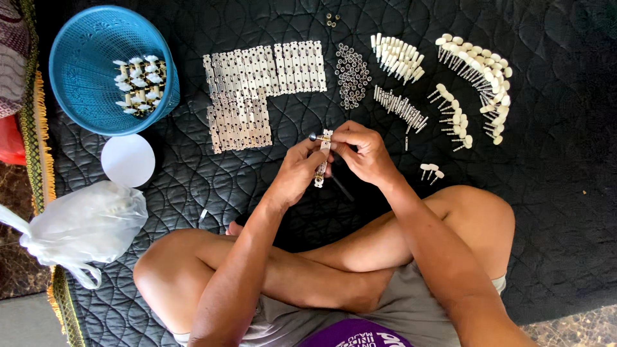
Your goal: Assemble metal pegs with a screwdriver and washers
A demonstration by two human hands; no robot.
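While both hands, left hand (301,166) and right hand (361,153), pinch one metal plate (321,160) upright for fitting, sorted plates (257,90), pegs (472,71) lie beyond them.

Ahead of my hands, plates (260,90) lie left, washers (352,76) centre, pegs (472,80) right; basket (83,38) far left holds assembled pieces (140,87), I think.
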